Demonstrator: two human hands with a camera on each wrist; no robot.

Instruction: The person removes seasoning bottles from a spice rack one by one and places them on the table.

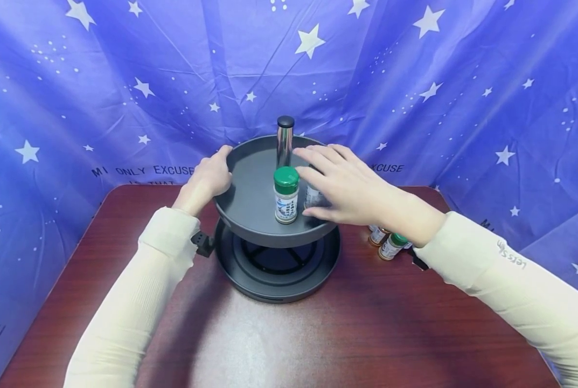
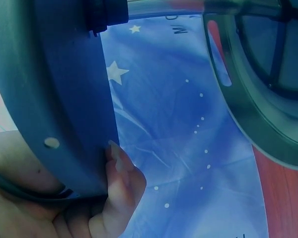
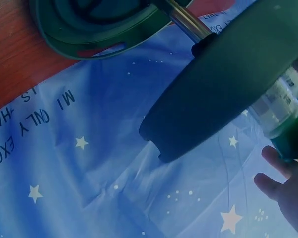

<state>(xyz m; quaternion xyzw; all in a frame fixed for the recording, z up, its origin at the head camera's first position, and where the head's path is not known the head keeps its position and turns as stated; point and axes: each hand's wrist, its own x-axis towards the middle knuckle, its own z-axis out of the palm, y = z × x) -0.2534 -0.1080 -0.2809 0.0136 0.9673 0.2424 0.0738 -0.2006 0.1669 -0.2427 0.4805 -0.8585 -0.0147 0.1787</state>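
A dark two-tier round rack stands on the table, its upper tray point(image 1: 250, 178) above the lower tray point(image 1: 279, 291). My left hand point(image 1: 208, 175) grips the upper tray's left rim, with fingers curled around the edge in the left wrist view. On the upper tray, a green-capped spice jar point(image 1: 286, 202) stands upright. Just right of it is a second spice jar point(image 1: 313, 196), partly hidden by my right hand point(image 1: 352, 188). That hand's fingers are spread and mostly straight around the second jar. In the right wrist view, fingertips appear beside a green cap point(image 3: 292, 136).
A shiny metal post point(image 1: 285, 143) with a black top rises from the upper tray. Several spice jars point(image 1: 389, 248) are on the wooden table point(image 1: 390, 328), right of the rack, partly behind my right forearm. A blue star-patterned curtain point(image 1: 250, 59) hangs behind.
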